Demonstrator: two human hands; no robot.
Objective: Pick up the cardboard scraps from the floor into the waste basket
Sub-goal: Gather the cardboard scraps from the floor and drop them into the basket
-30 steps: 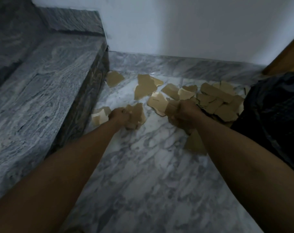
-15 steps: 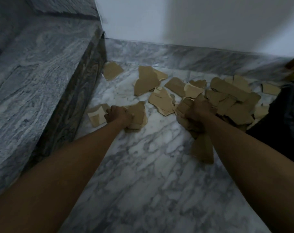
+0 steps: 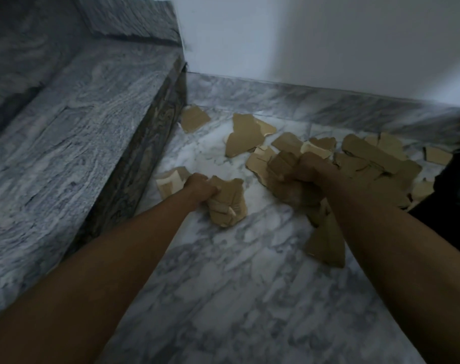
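Several brown cardboard scraps (image 3: 246, 137) lie scattered on the white marble floor (image 3: 223, 298) near the wall. My left hand (image 3: 198, 187) is closed around a bunch of scraps (image 3: 227, 203) that rests on the floor. My right hand (image 3: 306, 177) grips another bunch of scraps (image 3: 281, 164); one long piece (image 3: 326, 240) hangs from under it. A thick heap of scraps (image 3: 376, 164) lies just beyond my right hand. The black bag of the waste basket (image 3: 449, 195) shows only at the right edge.
A grey granite step (image 3: 74, 132) rises along the left, with one scrap (image 3: 194, 122) at its foot and another (image 3: 168, 182) beside my left hand. A marble skirting (image 3: 302, 101) and white wall (image 3: 328, 40) close the far side.
Both hands stay closed on their bunches. My right hand has gathered more scraps and lifted slightly. The view has swung, so the black bag has slid toward the right edge.
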